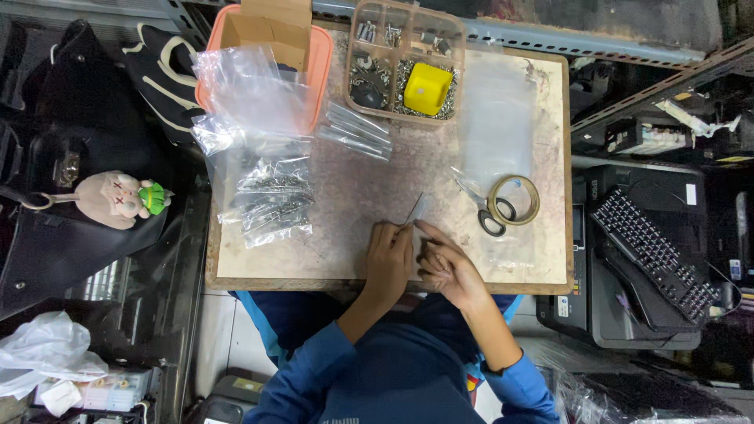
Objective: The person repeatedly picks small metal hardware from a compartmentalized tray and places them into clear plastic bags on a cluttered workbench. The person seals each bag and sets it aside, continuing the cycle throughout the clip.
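- Pinching a small clear plastic bag (418, 209) — left hand (389, 255) and right hand (444, 259) both closed on its 6 o'clock edge.
- Likely light, limp, slippery — best gripped by the rim.

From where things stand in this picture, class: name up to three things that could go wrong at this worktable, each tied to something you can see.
1. The small clear bag pinched between the left hand and right hand could slip or tear.
2. The scissors lie beside the right hand, blades towards it; a sideways reach might meet them.
3. The open parts tray, full of small metal pieces, sits at the table's far edge; a knock might spill it.
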